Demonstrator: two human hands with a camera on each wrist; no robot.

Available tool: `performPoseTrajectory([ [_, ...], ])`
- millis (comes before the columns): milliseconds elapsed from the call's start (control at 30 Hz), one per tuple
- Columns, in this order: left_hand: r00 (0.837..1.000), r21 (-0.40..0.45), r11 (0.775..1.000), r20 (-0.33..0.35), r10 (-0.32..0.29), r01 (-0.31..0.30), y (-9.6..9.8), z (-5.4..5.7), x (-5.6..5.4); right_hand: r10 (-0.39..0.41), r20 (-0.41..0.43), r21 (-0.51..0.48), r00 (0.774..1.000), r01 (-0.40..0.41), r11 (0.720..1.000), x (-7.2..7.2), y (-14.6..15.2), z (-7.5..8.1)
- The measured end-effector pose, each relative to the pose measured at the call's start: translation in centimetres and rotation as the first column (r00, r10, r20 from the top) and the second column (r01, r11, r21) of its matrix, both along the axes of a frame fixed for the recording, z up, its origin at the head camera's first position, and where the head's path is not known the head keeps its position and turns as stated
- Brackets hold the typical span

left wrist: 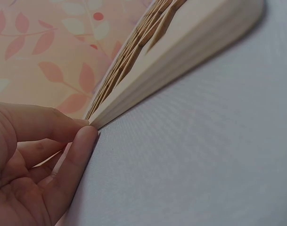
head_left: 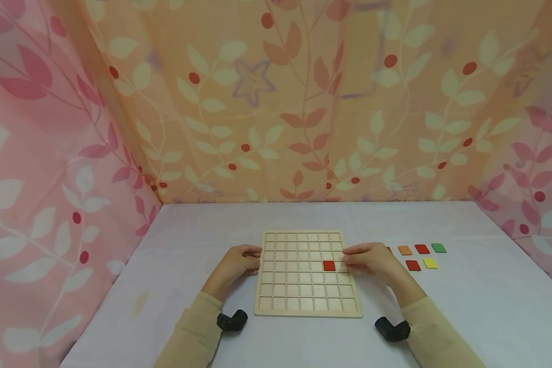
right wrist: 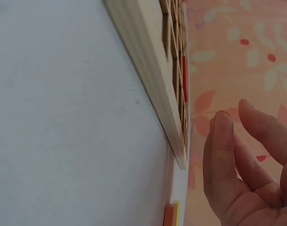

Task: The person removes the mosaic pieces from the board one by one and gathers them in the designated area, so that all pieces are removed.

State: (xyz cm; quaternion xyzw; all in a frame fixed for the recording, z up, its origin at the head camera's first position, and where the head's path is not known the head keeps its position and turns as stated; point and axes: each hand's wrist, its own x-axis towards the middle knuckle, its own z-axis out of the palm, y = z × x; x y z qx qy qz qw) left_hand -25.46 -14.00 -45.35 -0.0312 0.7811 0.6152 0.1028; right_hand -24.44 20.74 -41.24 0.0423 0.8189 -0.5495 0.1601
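A square wooden grid board (head_left: 299, 314) lies flat on the white table in the head view. One red square tile (head_left: 329, 266) sits in a cell toward its right side. My left hand (head_left: 238, 266) is at the board's left edge; in the left wrist view its thumb and forefinger (left wrist: 44, 123) pinch that edge. My right hand (head_left: 372, 260) is by the right edge, overlapping it in the head view. In the right wrist view, the right hand's thumb and fingers (right wrist: 222, 150) are loosely bent and spread apart, with nothing between them.
Loose square tiles lie right of the right hand: an orange tile (head_left: 405, 250), red tiles (head_left: 421, 249), a green tile (head_left: 438, 248) and a yellow tile (head_left: 430, 263). One red tile is partly hidden behind that hand. Patterned cloth (head_left: 303, 102) surrounds the table's back and sides.
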Motion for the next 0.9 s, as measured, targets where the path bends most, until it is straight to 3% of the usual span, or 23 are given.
performPoseTrajectory([
  [100,1.0,0.007,1.0,-0.001,-0.004,0.004,0.0,0.1,0.1,0.02,0.006,-0.054,1.0,-0.02,0.998,0.1,-0.4,-0.3],
  [600,1.0,0.004,1.0,0.0,0.025,-0.025,0.2,0.0,0.2,0.068,0.086,-0.08,0.994,-0.062,0.995,-0.8,-1.5,-0.6],
  [900,1.0,-0.003,1.0,-0.001,0.015,-0.015,0.1,-0.1,0.0,0.054,0.105,-0.037,0.993,-0.05,0.998,-1.3,-1.9,-0.7],
])
